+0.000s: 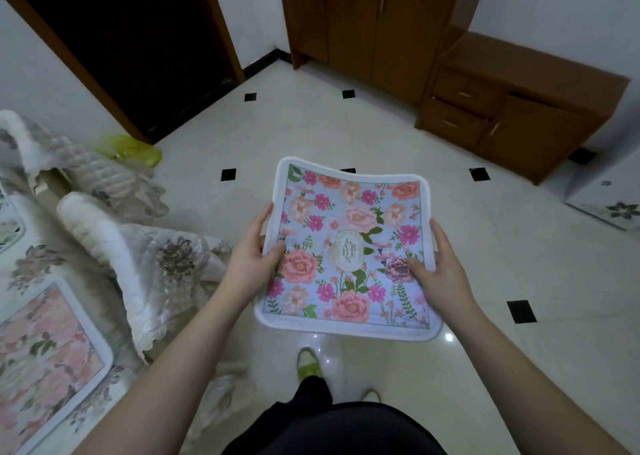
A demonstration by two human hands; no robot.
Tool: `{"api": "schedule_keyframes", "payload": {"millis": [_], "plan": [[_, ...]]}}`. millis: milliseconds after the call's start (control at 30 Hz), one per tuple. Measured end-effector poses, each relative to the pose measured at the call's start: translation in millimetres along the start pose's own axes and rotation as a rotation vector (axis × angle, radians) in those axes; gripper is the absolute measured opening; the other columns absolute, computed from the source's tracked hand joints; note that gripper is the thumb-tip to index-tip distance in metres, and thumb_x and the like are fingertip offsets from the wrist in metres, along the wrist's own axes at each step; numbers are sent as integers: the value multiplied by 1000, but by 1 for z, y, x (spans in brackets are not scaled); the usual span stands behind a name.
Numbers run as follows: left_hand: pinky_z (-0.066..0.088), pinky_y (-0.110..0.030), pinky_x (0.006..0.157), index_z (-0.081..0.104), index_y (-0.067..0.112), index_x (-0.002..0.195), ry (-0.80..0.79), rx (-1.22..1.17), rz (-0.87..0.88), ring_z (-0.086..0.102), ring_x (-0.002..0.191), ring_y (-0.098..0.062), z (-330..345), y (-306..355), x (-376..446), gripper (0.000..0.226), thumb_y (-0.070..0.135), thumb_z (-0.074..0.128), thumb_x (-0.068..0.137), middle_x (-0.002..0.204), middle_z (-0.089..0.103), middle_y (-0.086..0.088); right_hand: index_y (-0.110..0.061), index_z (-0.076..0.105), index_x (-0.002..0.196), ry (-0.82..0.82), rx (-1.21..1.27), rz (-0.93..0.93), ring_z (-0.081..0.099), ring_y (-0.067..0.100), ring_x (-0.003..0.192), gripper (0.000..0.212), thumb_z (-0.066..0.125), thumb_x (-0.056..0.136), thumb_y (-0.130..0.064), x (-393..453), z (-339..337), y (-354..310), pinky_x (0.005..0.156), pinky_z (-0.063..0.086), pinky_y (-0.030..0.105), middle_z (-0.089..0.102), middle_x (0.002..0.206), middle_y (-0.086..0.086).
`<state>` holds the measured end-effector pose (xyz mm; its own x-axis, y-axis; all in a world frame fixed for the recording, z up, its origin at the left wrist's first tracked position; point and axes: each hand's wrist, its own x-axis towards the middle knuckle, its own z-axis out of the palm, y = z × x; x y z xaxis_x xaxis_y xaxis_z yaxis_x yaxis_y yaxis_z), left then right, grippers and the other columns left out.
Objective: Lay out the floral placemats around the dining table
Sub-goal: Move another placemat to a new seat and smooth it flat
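Both forearms reach forward over dark trousers [332, 427] and a green slipper [307, 364] on the tiled floor [346, 129]. Held up between the hands, above the floor and clear of the table, is a floral placemat [349, 246], white-bordered with pink and peach flowers on pale blue and a small oval label at its middle. Its far edge sags slightly between the corners. Left hand [254, 253] grips the mat's left edge, thumb on top and fingers curled underneath. Right hand [438, 269] grips the right edge the same way, thumb lying on the printed face. A second placemat [48, 354] lies flat on the table [145, 281] at the left, near its front edge, on a lace-trimmed cloth. Wooden cabinets [485, 84] stand against the far wall.
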<state>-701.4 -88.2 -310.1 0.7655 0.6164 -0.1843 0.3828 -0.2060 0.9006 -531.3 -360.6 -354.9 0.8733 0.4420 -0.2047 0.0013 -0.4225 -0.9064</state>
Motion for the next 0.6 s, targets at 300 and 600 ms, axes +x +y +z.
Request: {"api": "schedule_keyframes", "payload": {"millis": [300, 600], "plan": [[63, -38, 67, 27, 65, 139, 114, -82, -37, 76, 80, -16, -76, -32, 88, 66, 29, 61, 95, 110, 73, 5, -49, 21, 149, -108, -56, -101, 69, 8, 101, 77, 66, 93, -21, 113, 86, -65, 84, 58, 32, 65, 126, -9], [55, -39, 92, 22, 42, 153, 248, 8, -70, 66, 108, -18, -154, -39, 161, 69, 28, 59, 96, 136, 60, 2, -47, 21, 150, -197, -140, -178, 70, 6, 94, 78, 66, 92, -20, 207, 177, -142, 71, 53, 17, 67, 123, -10]]}}
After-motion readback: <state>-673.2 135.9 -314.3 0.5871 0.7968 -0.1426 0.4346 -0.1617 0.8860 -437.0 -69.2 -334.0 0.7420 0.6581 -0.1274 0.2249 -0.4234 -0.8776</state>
